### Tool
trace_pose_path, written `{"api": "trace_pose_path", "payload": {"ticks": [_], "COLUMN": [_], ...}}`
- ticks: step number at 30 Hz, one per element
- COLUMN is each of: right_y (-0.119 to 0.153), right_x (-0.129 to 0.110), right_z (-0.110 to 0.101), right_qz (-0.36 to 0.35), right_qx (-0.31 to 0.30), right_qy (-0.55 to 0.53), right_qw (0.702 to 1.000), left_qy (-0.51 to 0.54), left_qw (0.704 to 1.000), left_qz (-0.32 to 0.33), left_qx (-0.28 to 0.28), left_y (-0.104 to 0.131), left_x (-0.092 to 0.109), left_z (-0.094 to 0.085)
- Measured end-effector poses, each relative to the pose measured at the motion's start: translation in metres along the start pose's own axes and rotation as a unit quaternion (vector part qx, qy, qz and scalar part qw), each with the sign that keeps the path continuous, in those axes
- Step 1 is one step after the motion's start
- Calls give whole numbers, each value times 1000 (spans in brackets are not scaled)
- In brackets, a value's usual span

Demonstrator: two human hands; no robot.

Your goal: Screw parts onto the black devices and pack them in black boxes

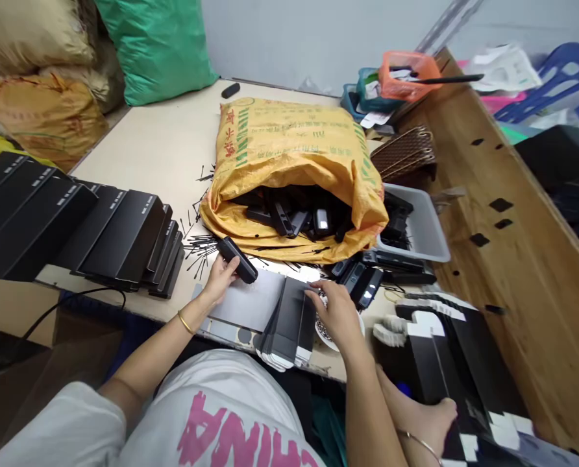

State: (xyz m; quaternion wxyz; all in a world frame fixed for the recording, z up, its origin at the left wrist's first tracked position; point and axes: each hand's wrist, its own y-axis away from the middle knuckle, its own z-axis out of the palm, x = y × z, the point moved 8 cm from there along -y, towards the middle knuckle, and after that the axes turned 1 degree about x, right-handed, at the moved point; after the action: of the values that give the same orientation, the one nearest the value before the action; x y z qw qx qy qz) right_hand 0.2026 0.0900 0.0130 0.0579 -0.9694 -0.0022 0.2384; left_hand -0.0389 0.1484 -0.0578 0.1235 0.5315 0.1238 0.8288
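Note:
My left hand (218,280) is closed around one end of a black oblong device (239,261), holding it above a grey metal sheet (250,299). To its right lies a fanned pile of flattened black cartons (285,321) with white flaps at the near end. The thumb and fingers of my right hand (339,312) pinch the far edge of the top carton. Partly under that hand is a white bowl (321,329) of small shiny metal pieces. Just beyond both hands, a yellow woven sack (294,139) lies with its mouth toward me, full of similar black devices (289,217).
Black boxes (119,227) stand in rows at the left. Thin black sticks (199,250) are scattered beside the sack. A grey tub (430,227) and loose devices (362,282) sit to the right, before a wooden board (479,207). More flat cartons (440,363) lie at lower right.

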Motion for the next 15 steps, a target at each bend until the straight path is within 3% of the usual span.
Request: {"api": "trace_pose_path", "payload": {"ticks": [6, 12, 15], "right_y": [-26, -39, -41], "right_x": [29, 48, 49], "right_z": [37, 47, 44], "right_qz": [8, 59, 64], "right_qx": [-156, -198, -184], "right_qy": [79, 52, 25], "right_qw": [985, 977, 980], "left_qy": [-131, -178, -195], "left_qw": [989, 980, 977], "left_qz": [51, 86, 90], "left_qx": [43, 29, 3], "left_y": [-24, -55, -63], "left_x": [8, 14, 15], "left_z": [-10, -6, -1]}}
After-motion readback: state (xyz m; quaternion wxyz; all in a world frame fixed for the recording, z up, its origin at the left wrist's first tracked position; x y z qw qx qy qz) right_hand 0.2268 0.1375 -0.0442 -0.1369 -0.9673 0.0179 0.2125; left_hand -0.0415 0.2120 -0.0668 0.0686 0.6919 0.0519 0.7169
